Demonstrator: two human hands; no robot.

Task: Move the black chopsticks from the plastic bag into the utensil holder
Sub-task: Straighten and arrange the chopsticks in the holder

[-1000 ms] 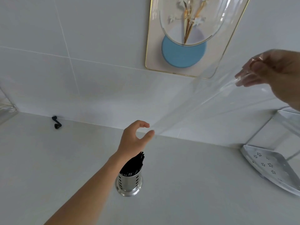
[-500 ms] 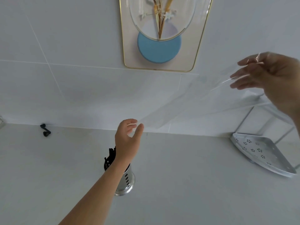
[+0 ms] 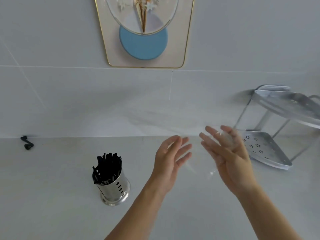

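Black chopsticks [image 3: 107, 168] stand in the perforated steel utensil holder [image 3: 114, 188], left of my released left grip [image 3: 170, 161]; my right grip [image 3: 225, 151] is likewise released.

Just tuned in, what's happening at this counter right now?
A person is finishing up. The black chopsticks stand bunched in the metal utensil holder on the white counter. Both hands are raised to the right of it, fingers straight: the left hand holds nothing, and the clear plastic bag, blurred and hard to make out, lies against the right hand. A metal rack sits beyond.
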